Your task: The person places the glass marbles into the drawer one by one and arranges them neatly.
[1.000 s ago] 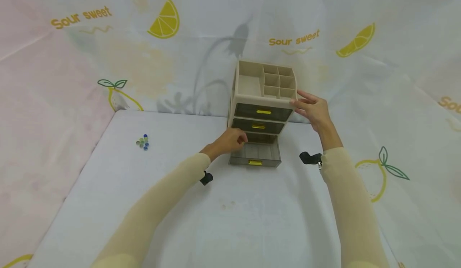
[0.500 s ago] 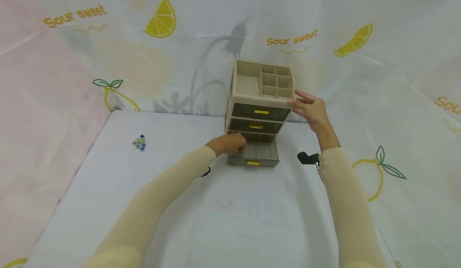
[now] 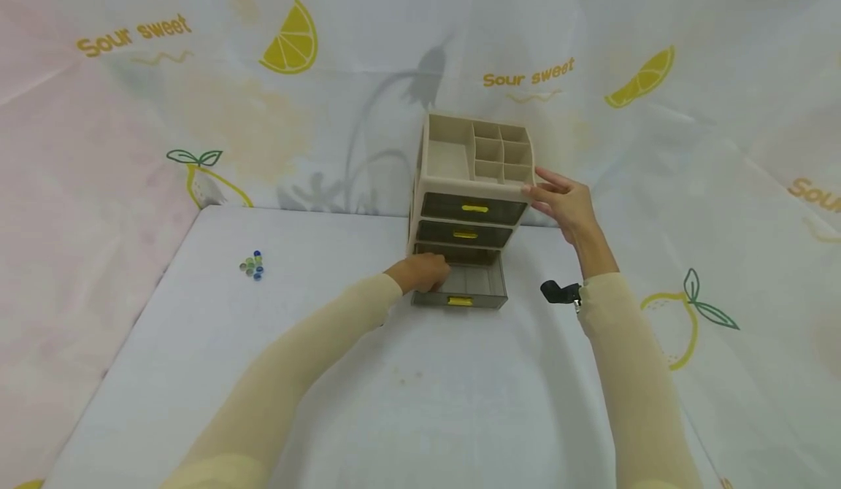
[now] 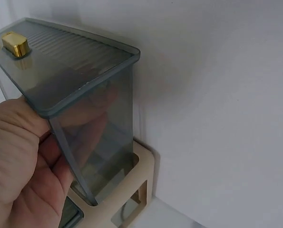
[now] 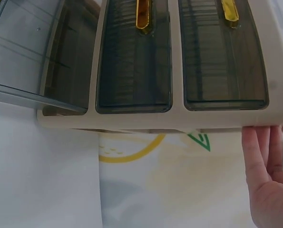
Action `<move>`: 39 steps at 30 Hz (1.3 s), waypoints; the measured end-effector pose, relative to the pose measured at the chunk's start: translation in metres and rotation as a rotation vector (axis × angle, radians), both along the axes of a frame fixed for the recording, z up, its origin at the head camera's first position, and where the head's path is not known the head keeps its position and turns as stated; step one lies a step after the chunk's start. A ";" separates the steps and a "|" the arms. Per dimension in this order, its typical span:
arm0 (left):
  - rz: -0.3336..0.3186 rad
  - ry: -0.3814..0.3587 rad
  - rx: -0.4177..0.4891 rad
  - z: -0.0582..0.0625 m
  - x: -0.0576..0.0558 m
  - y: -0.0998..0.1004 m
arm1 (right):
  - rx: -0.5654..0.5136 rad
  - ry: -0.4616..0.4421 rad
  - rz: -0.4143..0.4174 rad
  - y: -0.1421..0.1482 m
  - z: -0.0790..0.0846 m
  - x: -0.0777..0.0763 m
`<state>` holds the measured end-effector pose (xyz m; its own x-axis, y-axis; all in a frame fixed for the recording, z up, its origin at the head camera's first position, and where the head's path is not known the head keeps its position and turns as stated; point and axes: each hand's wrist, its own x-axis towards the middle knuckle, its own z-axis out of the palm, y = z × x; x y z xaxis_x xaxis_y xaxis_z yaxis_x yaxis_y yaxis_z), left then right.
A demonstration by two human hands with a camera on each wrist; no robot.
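A beige desktop organizer (image 3: 420, 208) with smoky see-through drawers and gold pulls stands near the wall. Its bottom drawer (image 3: 494, 301) is pulled out, and my left hand (image 3: 420, 271) reaches over that drawer's left side with bent fingers. In the left wrist view, the fingers (image 4: 51, 149) show partly through the clear side wall of the drawer (image 4: 96, 137); whether they pinch anything is hidden. My right hand (image 3: 568, 208) holds the organizer's upper right front corner, thumb on the rim. Fingertips (image 5: 252, 137) press its side in the right wrist view.
A small cluster of blue, green and clear glass marbles (image 3: 252, 264) lies on the white table (image 3: 368, 416) at the left. Compartments (image 3: 502, 152) form the organizer's top. Behind it hangs a lemon-print cloth (image 3: 368, 44).
My left hand has moved from the drawer's left rim down and slightly forward over the drawer. The right hand stays on the corner. The head view has shifted slightly.
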<state>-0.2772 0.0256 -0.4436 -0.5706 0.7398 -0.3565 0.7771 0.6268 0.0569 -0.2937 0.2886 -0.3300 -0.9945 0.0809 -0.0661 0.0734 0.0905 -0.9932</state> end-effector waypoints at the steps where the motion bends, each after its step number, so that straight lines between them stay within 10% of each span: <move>1: 0.000 -0.001 -0.007 0.000 0.000 0.000 | 0.002 -0.003 0.001 0.000 0.000 0.000; 10: 0.014 -0.085 0.053 0.005 0.002 -0.008 | 0.007 0.000 0.006 -0.002 0.002 0.001; 19: 0.021 -0.168 0.345 -0.003 0.005 -0.028 | -0.034 0.009 0.005 -0.006 -0.003 0.002; 27: -0.028 -0.077 0.586 0.007 -0.002 -0.053 | -0.040 0.034 0.001 -0.005 0.000 0.008; 33: 0.067 -0.012 0.584 0.011 -0.010 -0.098 | -0.049 0.035 -0.005 -0.004 -0.003 0.010; 39: 0.296 -0.061 0.550 -0.016 -0.021 -0.169 | -0.033 0.046 0.002 -0.003 -0.004 0.010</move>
